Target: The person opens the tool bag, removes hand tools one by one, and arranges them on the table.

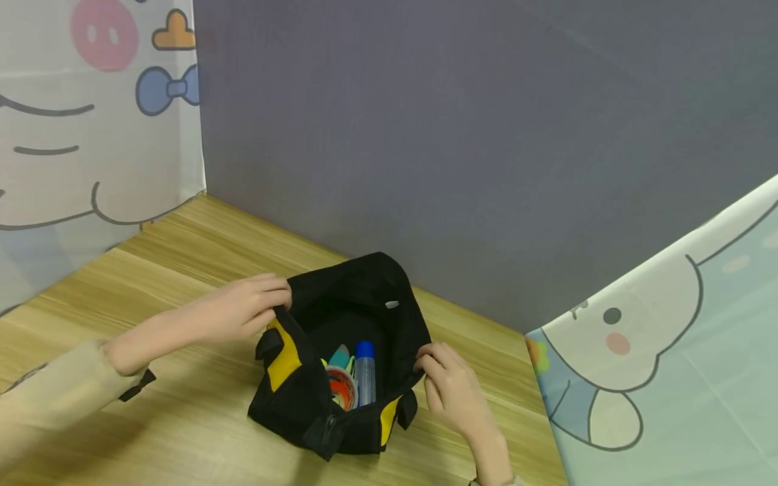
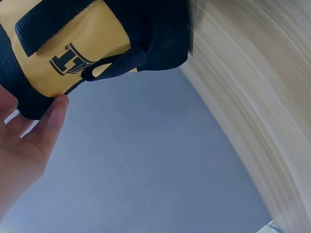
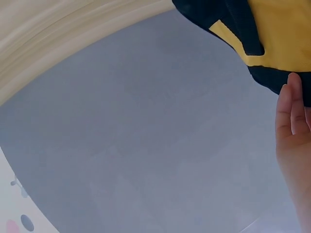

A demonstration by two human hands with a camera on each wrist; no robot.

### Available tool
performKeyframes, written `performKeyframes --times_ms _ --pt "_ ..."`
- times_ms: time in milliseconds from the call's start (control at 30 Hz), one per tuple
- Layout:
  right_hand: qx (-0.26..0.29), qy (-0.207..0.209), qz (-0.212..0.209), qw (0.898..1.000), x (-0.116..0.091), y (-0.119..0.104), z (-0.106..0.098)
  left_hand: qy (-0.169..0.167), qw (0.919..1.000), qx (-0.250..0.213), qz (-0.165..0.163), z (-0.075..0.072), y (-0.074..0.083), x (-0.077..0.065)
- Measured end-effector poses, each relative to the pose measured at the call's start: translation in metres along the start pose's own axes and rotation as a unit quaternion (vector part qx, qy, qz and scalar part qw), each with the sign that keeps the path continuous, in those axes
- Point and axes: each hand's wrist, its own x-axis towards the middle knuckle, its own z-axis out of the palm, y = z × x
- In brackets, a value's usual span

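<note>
Pinched by the left hand (image 1: 243,310) and right hand (image 1: 452,388), the black bag (image 1: 288,408) is open, frame's lower middle; opening it seems the step; next likely needs steady holding.

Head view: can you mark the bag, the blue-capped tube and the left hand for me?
Bag (image 1: 290,399): head view, on its black outer wall.
Blue-capped tube (image 1: 366,379): head view, on its clear body.
Left hand (image 1: 244,309): head view, on the back of the hand.
</note>
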Motion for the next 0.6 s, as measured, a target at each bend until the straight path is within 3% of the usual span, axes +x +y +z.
performKeyframes --times_ms 333,600 --pt "-0.002 0.003 0.012 1.000 -0.009 0.007 -0.008 0.008 0.9988 0.001 -0.048 -0.004 0.002 -0.004" --pt "0.014 0.018 0.026 0.999 -0.015 0.014 -0.014 0.039 0.9970 -0.005 -0.066 -0.004 -0.001 -0.004"
